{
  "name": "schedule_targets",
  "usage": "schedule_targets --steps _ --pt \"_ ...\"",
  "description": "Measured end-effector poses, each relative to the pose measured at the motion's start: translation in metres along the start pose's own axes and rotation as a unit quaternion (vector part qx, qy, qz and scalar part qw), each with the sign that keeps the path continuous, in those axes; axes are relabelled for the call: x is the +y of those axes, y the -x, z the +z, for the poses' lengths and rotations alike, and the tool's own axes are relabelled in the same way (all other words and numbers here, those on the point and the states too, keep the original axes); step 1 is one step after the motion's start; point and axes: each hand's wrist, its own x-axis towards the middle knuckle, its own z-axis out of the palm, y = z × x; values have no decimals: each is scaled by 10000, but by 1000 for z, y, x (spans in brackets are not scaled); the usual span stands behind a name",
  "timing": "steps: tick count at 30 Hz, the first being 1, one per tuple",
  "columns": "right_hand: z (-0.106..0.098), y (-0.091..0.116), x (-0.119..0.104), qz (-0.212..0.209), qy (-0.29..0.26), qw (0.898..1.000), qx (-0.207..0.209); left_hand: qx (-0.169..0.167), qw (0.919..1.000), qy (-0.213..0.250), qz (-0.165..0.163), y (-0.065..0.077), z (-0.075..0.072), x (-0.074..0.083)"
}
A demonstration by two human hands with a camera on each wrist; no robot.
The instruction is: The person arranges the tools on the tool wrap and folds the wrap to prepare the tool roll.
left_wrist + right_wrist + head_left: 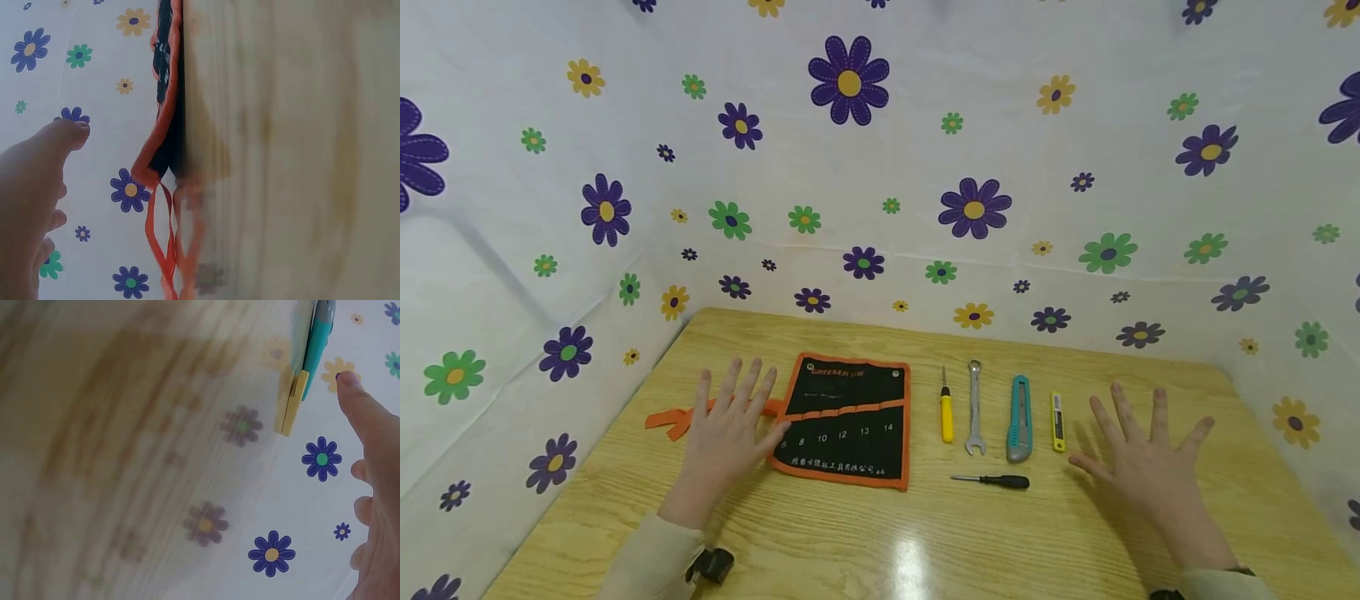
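Both grips splayed flat, holding nothing: left hand (727,433) beside tool roll (846,419) lower centre, right hand (1146,457) near yellow blade case (1057,422), lower right of counter (880,533).

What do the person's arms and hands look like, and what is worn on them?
Both hands are bare, with no gloves or rings that I can see. The left hand comes out of a light beige sleeve, and a small black device sits at that wrist. The right hand has the same beige sleeve, with a dark band at its cuff.
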Motion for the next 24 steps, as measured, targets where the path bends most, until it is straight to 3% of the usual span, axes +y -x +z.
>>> schedule_targets --steps 9,15,24 --pt "-2 1 -14 102 -253 9996 -61 -276 9924 1159 -307 6 18 18" --pt "0 -6 -35 -323 -532 9977 271 -206 9865 1597 -313 12 23 36" --pt "-2 -21 -81 -948 -1133 9890 -34 -133 9737 2268 -156 18 27 56"
